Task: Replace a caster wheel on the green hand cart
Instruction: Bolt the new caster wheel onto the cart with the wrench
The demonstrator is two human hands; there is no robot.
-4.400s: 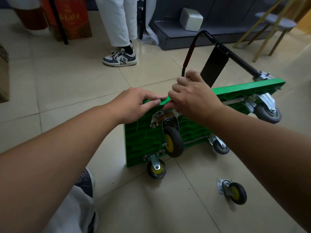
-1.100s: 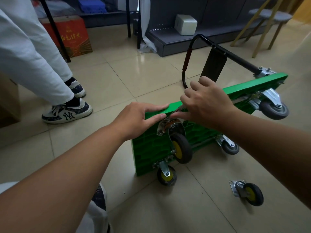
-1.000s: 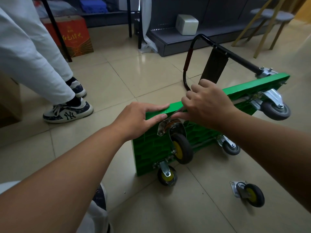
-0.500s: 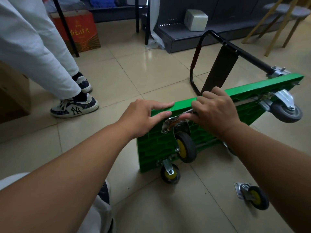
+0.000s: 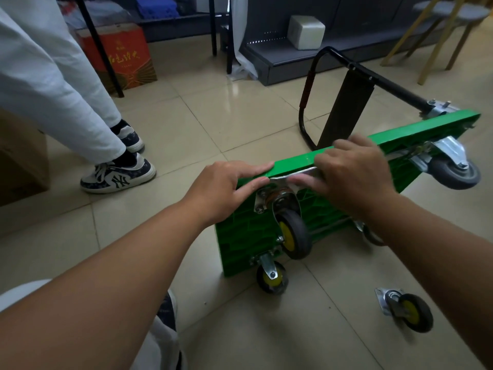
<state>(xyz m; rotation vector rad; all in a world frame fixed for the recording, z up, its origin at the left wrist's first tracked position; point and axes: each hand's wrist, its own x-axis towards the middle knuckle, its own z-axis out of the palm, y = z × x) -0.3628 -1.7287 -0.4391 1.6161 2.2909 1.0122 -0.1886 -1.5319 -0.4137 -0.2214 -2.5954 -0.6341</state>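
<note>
**Location:** indoor room with a glossy beige tiled floor (image 5: pixel 186 124). A red printed carton (image 5: pixel 120 52) stands at the back. A bystander's white trouser legs and navy-and-white sneaker (image 5: pixel 117 177) are at left.

**Task item:** the green plastic hand cart (image 5: pixel 240 236) stands tipped on one long edge in mid-floor, ribbed underside toward the camera. Its black tubular handle (image 5: pixel 386 86) is folded out on the far side.

**Hands:** the left hand (image 5: pixel 226 188) lies on the cart's near top corner, fingers straight, steadying it and holding nothing. The right hand (image 5: pixel 354 174) has its fingers curled over the top edge, gripping the cart. Its thumb stretches along a bright metal strip above the corner fitting.

**Progress, as judged:**
- A yellow-hubbed black caster wheel (image 5: pixel 293 233) sits at the upper near corner on its steel mounting plate (image 5: pixel 260 201), with bolt heads showing.
- A loose caster (image 5: pixel 410 312) of similar make lies on the floor at lower right, apart from the cart. It is probably the removed unit.
- Fitting appears well advanced. Final fastening, checking and righting the cart are outstanding.

**Not determinable:**
- Whether the metal strip is a spanner or the plate's edge.
- Whether all bolts are in and tight.
- Details of the right hand, which is motion-blurred.
- The far lower caster, mostly covered by the right forearm.

The small lower caster (image 5: pixel 272 277) and the larger grey caster (image 5: pixel 453 172) look fixed.
</note>
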